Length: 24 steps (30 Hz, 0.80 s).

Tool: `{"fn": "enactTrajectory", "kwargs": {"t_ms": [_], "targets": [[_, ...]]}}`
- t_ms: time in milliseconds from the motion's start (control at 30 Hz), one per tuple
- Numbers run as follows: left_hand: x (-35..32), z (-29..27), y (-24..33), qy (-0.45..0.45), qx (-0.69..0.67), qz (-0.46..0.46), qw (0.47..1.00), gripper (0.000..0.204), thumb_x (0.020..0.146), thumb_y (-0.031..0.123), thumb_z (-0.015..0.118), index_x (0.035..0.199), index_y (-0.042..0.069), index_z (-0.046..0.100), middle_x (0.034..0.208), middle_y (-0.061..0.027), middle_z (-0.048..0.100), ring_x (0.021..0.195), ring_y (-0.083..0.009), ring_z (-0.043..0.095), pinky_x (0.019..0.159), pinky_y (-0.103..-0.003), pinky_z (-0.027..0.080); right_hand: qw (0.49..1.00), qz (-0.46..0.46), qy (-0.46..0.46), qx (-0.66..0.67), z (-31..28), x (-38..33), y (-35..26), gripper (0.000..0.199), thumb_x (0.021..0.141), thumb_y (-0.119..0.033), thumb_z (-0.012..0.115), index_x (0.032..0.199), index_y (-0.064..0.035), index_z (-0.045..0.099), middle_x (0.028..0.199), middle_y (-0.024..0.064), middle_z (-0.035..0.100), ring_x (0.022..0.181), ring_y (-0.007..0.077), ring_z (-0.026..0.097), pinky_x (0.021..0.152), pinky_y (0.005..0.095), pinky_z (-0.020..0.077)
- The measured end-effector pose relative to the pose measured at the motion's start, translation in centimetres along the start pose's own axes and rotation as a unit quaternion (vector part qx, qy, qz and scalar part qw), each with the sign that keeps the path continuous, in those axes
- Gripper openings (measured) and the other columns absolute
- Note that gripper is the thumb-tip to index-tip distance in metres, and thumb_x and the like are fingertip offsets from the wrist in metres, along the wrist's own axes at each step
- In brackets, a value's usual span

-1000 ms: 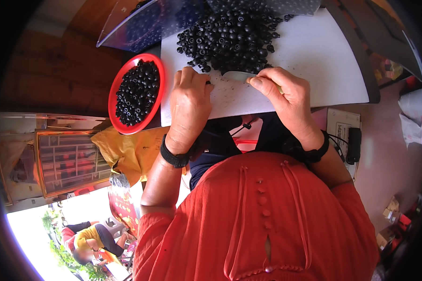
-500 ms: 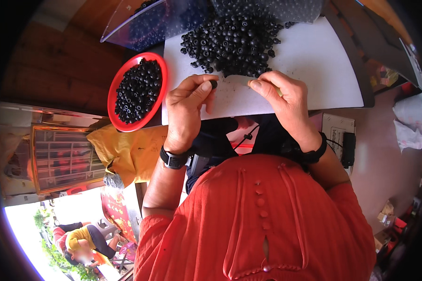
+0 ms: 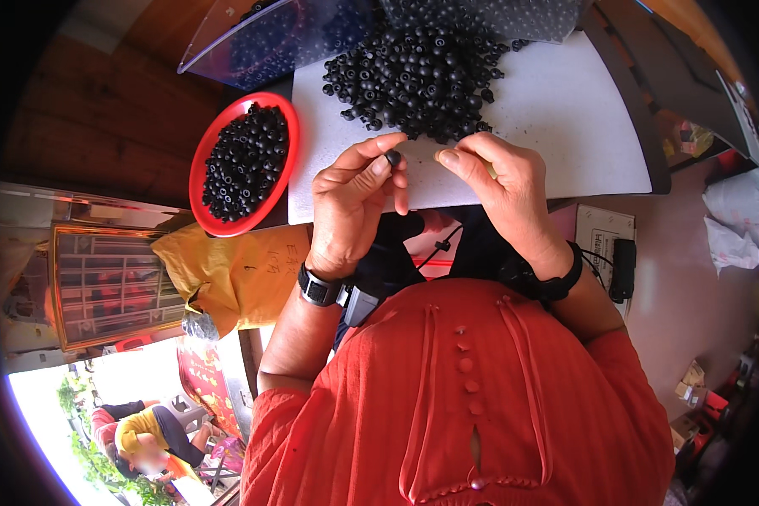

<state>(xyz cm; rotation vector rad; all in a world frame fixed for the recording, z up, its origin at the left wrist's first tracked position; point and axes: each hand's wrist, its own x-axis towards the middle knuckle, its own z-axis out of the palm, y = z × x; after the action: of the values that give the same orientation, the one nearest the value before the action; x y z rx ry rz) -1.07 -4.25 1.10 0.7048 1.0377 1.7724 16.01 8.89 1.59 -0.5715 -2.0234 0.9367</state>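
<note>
- Left hand (image 3: 346, 198): fingertip pinch on one small black piece (image 3: 393, 158), over white counter (image 3: 573, 126), near black pile (image 3: 422, 76).
- Right hand (image 3: 511, 179): grasping slim tool (image 3: 492, 171), blade unclear.
- Piece: likely light, stiff, slippery; grip rounded sides.

1 round black piece (image 3: 393, 158), pinched in left hand (image 3: 344, 202).

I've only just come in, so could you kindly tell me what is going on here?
Above a white board, a person's left hand holds a small black piece between thumb and fingers, while the right hand pinches a slim object mostly hidden by its fingers. A loose pile of similar black pieces lies on the board, just beyond the hands. A red dish at the left holds many more.
</note>
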Motion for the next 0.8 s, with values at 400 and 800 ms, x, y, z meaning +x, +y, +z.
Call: {"fn": "enactTrajectory", "kwargs": {"t_ms": [400, 800], "targets": [[0.22, -0.25, -0.28, -0.024, -0.025, 0.008, 0.999, 0.031, 0.108, 0.004, 0.053, 0.135, -0.005, 0.063, 0.11, -0.0143, 0.069, 0.084, -0.0205, 0.067, 0.066, -0.031, 0.056, 1.0, -0.009, 0.0, -0.02, 0.25, 0.03, 0.27, 0.026, 0.096, -0.025, 0.074, 0.082, -0.0044, 0.069, 0.066, 0.0117, 0.063, 0.054, 0.0272, 0.06, 0.052, 0.0392, 0.0451], [0.2, 0.44, 0.19, -0.002, 0.004, 0.014, 1.0, 0.028, 0.106, 0.0, 0.056, 0.131, -0.006, 0.067, 0.098, -0.01, 0.065, 0.083, -0.0187, 0.064, 0.069, -0.031, 0.057, 0.999, -0.031, -0.004, -0.032, 0.25, 0.11, 0.4, 0.025, 0.096, -0.022, 0.076, 0.081, -0.0046, 0.067, 0.066, 0.011, 0.061, 0.053, 0.0272, 0.059, 0.05, 0.0392, 0.0439]]}}
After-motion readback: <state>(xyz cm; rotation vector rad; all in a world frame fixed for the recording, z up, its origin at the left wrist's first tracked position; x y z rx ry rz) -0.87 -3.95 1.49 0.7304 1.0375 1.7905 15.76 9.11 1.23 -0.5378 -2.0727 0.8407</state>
